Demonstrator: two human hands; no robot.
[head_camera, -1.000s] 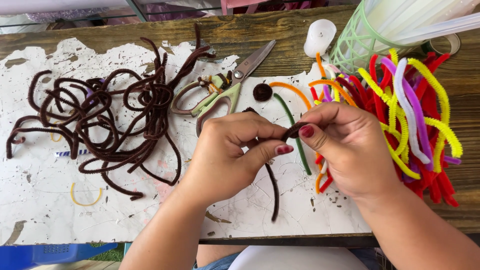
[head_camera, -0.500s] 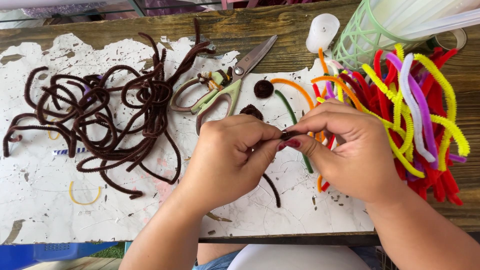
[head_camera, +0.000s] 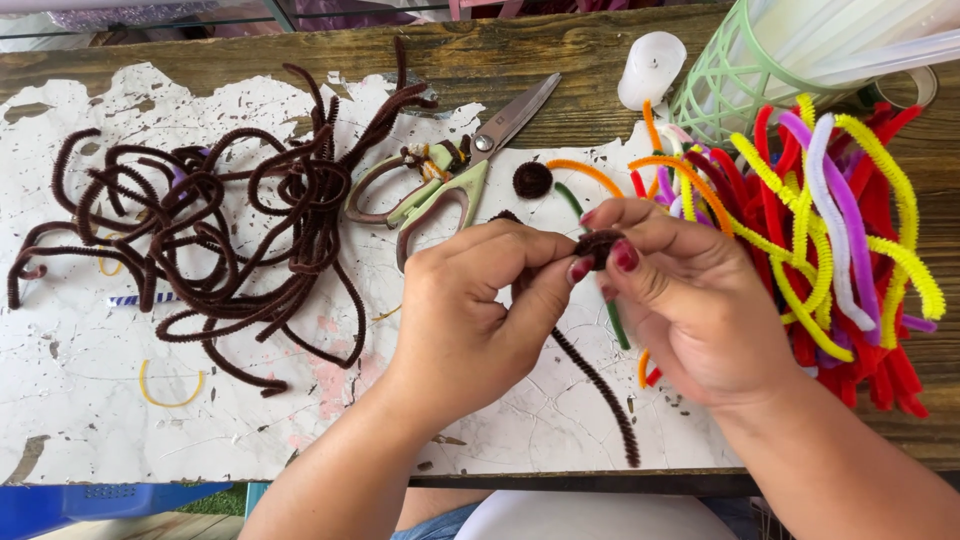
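Note:
My left hand (head_camera: 480, 305) and my right hand (head_camera: 690, 295) meet over the middle of the table, both pinching a brown pipe cleaner (head_camera: 600, 380). Its top end is rolled into a small tight coil (head_camera: 598, 246) between my fingertips. The free tail runs down and right toward the table's front edge. A finished brown coil (head_camera: 532, 180) lies just above my hands. A tangled heap of brown pipe cleaners (head_camera: 220, 230) covers the left side.
Green-handled scissors (head_camera: 450, 175) lie above my left hand. A pile of red, yellow, purple, orange and white pipe cleaners (head_camera: 830, 230) sits at right, below a green mesh basket (head_camera: 730, 80). A white candle (head_camera: 650, 70) stands beside it. Worn wooden table (head_camera: 200, 55) with flaking white paint.
My hands have kept rolling the brown pipe cleaner; the coil at my fingertips has grown and the loose tail has shortened. The hands stayed almost in place.

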